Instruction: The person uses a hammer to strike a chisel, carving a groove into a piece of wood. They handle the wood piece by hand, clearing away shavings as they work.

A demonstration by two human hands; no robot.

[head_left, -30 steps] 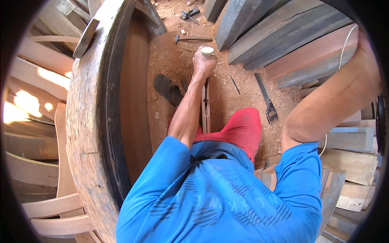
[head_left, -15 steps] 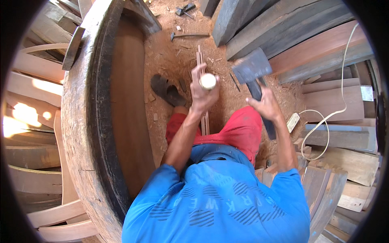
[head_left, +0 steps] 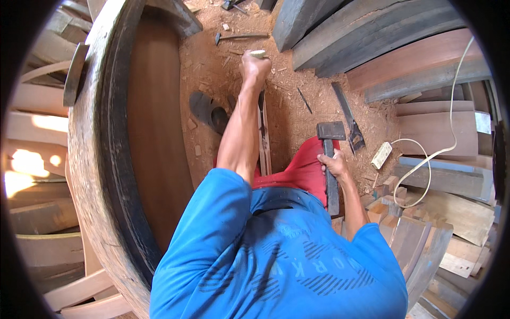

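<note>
My left hand (head_left: 255, 69) is closed round a chisel, whose pale round handle end (head_left: 257, 53) pokes out above the fist. Its blade is mostly hidden by the hand and forearm. Under that arm, a narrow slotted piece of wood (head_left: 266, 143) runs between my legs, with a dark strip lying along it. My right hand (head_left: 333, 164) grips the handle of a hammer with a blocky dark head (head_left: 331, 131). The hammer hangs over my right thigh, head pointing away from me, apart from the chisel.
A thick curved timber (head_left: 101, 175) stands at left. Dark beams (head_left: 372, 37) lean at far right. On the shaving-covered ground lie a long-handled tool (head_left: 241, 36), a thin dark rod (head_left: 304, 101) and a dark flat tool (head_left: 348, 114). A white power strip (head_left: 381, 155) with cable lies right.
My left hand has moved forward with the chisel, tipping its handle end away from me. My right hand has lowered the hammer toward my thigh, baring the dark flat tool.
</note>
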